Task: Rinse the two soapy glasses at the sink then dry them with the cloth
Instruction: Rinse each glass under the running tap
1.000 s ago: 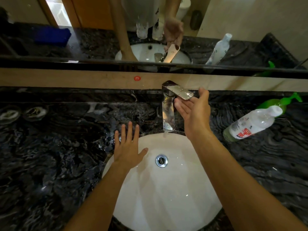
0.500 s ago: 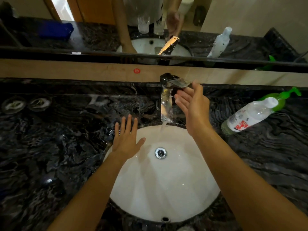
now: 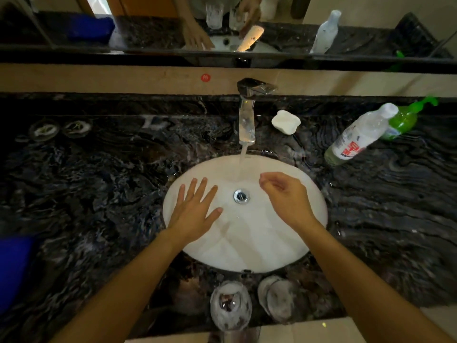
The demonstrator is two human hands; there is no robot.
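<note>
Two soapy glasses stand on the counter's front edge, between my forearms: one [image 3: 230, 305] on the left, the other [image 3: 280, 300] on the right. Water runs from the chrome tap [image 3: 247, 120] into the white sink [image 3: 247, 243]. My left hand [image 3: 195, 211] is spread flat over the left side of the basin and holds nothing. Over the right side of the basin my right hand [image 3: 286, 196] hovers with its fingers loosely curled, empty. A blue cloth [image 3: 14, 266] lies on the counter at the far left edge.
A white soap bar [image 3: 285, 121] lies right of the tap. A clear plastic bottle [image 3: 358, 134] and a green pump bottle [image 3: 403, 120] stand at the right. The wet black marble counter [image 3: 99, 181] surrounds the sink. A mirror [image 3: 148, 21] runs along the back.
My right hand has left the tap handle and dropped over the basin. Water now flows steadily. The view has tilted down, so the two glasses and the blue cloth have come into sight.
</note>
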